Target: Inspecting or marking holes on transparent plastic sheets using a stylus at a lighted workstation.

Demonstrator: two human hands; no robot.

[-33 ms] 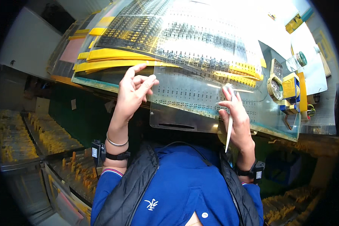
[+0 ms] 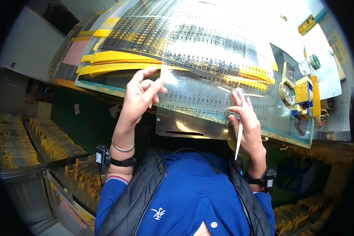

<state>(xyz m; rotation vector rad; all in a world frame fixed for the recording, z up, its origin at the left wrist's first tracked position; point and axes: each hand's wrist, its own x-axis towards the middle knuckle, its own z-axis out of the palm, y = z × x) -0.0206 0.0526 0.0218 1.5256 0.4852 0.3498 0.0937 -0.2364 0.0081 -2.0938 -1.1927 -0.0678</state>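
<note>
A clear plastic sheet [image 2: 192,98] printed with rows of small black marks lies over the near part of the table. At its left edge is my left hand [image 2: 141,96], thumb and fingers closed on that edge, one fingertip showing past it. Over the sheet's right part, my right hand [image 2: 246,122] is closed around a slim white tapered stick [image 2: 239,137], whose narrow end points back toward me. The stick's upper end is hidden among the fingers, by a small whitish bit. Along the sheet's near edge runs a strip with a long dark slot [image 2: 185,133].
Behind the sheet lies a stack of dark-patterned films [image 2: 133,33] with yellow edge strips [image 2: 118,59]. To the right stand an open tin [image 2: 288,92], a yellow-and-blue box [image 2: 304,94] and a clear jar [image 2: 308,64]. Racks of yellow-tabbed sheets [image 2: 15,141] stand at lower left.
The left hand has shifted very slightly, and the sheet's left part has flexed a little, so glints on it have moved. The right hand and the stick look the same.
</note>
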